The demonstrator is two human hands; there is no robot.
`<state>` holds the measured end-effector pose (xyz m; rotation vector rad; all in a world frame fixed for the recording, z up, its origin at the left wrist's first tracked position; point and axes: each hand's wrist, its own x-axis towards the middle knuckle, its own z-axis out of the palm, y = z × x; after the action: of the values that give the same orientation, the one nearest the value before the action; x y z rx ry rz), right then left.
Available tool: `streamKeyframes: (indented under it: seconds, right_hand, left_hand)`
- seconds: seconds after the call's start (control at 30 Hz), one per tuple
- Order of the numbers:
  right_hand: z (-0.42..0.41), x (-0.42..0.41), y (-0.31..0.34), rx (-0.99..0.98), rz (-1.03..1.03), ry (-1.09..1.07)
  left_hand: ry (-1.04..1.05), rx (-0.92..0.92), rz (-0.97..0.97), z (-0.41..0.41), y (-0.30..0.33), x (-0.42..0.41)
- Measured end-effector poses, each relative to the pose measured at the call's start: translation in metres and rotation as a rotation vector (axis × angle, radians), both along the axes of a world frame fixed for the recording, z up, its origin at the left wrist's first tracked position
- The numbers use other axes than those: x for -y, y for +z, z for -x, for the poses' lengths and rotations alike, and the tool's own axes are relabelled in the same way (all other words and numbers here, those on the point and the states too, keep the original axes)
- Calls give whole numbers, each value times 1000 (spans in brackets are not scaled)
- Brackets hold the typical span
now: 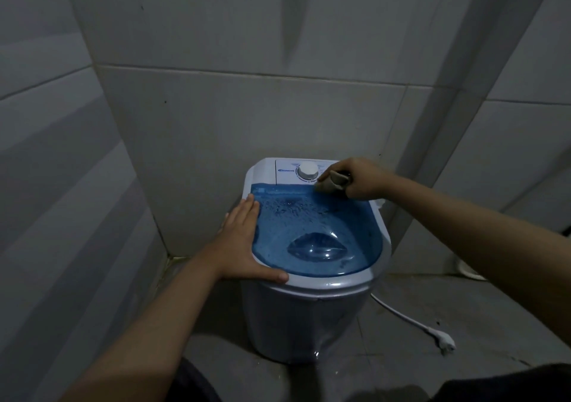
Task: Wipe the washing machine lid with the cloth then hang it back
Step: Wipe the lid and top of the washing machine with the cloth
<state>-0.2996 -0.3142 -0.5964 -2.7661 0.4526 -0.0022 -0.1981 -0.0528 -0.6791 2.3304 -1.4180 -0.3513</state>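
Observation:
A small white washing machine [309,315] stands in a tiled corner, closed by a translucent blue lid [312,228] dotted with droplets. My right hand [361,177] is shut on a bunched tan cloth [332,182], pressed against the lid's far right corner just right of the white dial [308,170]. My left hand [244,241] lies flat with fingers spread on the lid's left edge, thumb along the front rim.
Grey tiled walls close in at the left, the back and the right. A white power cord with its plug [445,341] lies on the floor to the right of the machine. A pale curved object [469,270] sits at the right wall's foot.

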Motion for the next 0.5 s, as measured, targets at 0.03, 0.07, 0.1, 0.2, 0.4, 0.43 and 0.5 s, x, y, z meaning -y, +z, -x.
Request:
streamKeyframes:
  seconds: [0.03,0.07,0.1,0.2,0.4,0.43,0.5]
  right_hand:
    - [-1,-8,2,34,-23,27]
    - [-3,-19,2,88,-26,55]
    - [-6,-30,1,146,-15,85]
    - [-23,-56,-8,203,42,159]
    - [-35,-63,-27,93,112,226]
    - [-32,-61,-27,102,107,212]
    - [-24,-54,-27,117,102,173]
  left_hand:
    - [-2,2,-1,0,0,0]
    - [-3,1,0,0,0,0]
    - [-4,-2,4,0,0,0]
    - [-9,-8,19,1,1,-1]
    - [-8,-9,28,1,0,0]
    - [-4,-9,24,1,0,0]
    - [-1,-12,18,1,-1,0]
